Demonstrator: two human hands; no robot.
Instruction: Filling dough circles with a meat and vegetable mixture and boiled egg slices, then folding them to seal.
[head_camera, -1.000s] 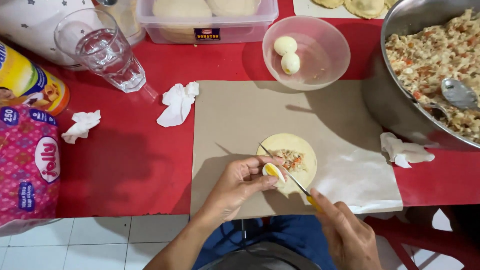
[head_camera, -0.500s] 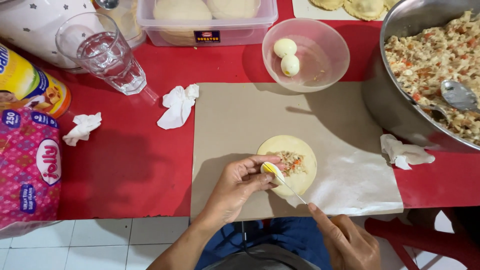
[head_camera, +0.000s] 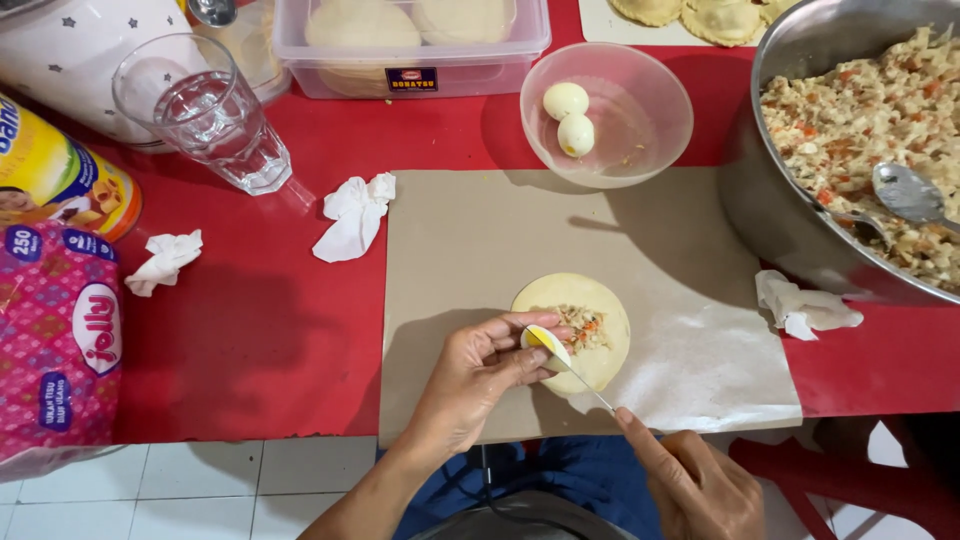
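My left hand (head_camera: 478, 378) pinches a piece of boiled egg (head_camera: 541, 340) at the left edge of a round dough disc (head_camera: 592, 343) that carries a small heap of filling (head_camera: 577, 326). My right hand (head_camera: 690, 483) grips a thin knife (head_camera: 583, 382) whose blade reaches up into the egg piece. The disc lies on a brown board (head_camera: 470, 240), partly over a white sheet (head_camera: 700, 360).
A clear bowl (head_camera: 650, 120) with two peeled eggs stands behind the board. A metal pot (head_camera: 770, 210) of filling with a spoon (head_camera: 905, 192) is at right. A water glass (head_camera: 205, 110), crumpled tissues (head_camera: 355, 212), a dough box (head_camera: 410, 40) and a tissue pack (head_camera: 55, 350) crowd the left.
My right hand has slid lower and to the right, drawing the knife through the egg. My left hand stays on the egg piece at the disc's edge.
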